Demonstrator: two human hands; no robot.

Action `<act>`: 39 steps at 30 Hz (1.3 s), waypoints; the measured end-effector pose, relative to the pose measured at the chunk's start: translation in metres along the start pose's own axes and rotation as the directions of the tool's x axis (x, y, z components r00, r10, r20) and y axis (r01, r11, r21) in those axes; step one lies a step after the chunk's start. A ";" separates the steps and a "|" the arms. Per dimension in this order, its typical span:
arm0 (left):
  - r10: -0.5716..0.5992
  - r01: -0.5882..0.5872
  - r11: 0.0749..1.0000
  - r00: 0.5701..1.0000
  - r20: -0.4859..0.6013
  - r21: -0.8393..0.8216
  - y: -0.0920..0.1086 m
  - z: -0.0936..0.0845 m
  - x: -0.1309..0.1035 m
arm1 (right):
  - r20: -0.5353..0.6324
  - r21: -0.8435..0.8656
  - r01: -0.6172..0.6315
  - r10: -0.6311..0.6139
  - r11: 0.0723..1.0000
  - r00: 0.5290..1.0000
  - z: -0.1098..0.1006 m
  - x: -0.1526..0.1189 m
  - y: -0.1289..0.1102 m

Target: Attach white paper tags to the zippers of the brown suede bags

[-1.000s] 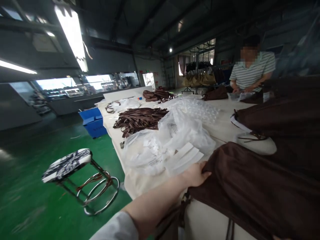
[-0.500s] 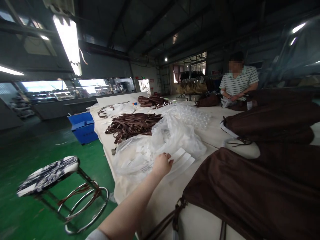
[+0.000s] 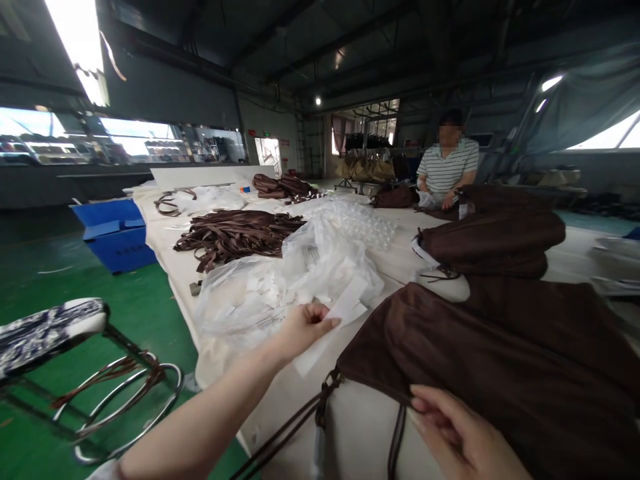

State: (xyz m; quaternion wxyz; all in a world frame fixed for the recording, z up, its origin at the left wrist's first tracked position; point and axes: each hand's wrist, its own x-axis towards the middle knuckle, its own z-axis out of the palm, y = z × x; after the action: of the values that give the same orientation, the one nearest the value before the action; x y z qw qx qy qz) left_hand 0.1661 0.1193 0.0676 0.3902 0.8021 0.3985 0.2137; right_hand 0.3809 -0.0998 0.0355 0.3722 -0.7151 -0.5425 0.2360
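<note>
My left hand (image 3: 305, 328) pinches a white paper strip (image 3: 346, 301) over the table, beside a clear plastic bag (image 3: 250, 293) with white pieces in it. At the lower right, my right hand (image 3: 450, 427) is at the near edge of a dark brown bag (image 3: 480, 340), its thumb and fingers closed together near the edge; whether they grip the fabric is hard to tell. Thin brown straps (image 3: 295, 427) hang from the bag's corner onto the pale table (image 3: 360, 427).
Brown straps (image 3: 240, 233) lie in a pile behind the plastic. More brown bags (image 3: 490, 240) are stacked at right. A person (image 3: 447, 163) stands across the table. A blue box (image 3: 117, 240) and a stool (image 3: 55, 327) stand on the green floor at left.
My left hand has closed on a white strip and lifted it. My right hand has come into view at the brown bag. The view has turned right.
</note>
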 end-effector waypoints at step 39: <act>0.126 -0.050 0.954 0.961 0.247 -0.294 -0.013 0.014 -0.138 | 0.677 0.509 -0.638 0.189 0.578 0.711 0.117 0.022 -0.062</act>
State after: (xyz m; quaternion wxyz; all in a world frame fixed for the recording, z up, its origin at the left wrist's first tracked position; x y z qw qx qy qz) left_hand 0.0874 0.0066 0.0448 0.5411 0.7757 0.2717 0.1777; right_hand 0.2632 -0.0377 0.0143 0.3748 -0.5214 -0.2960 0.7072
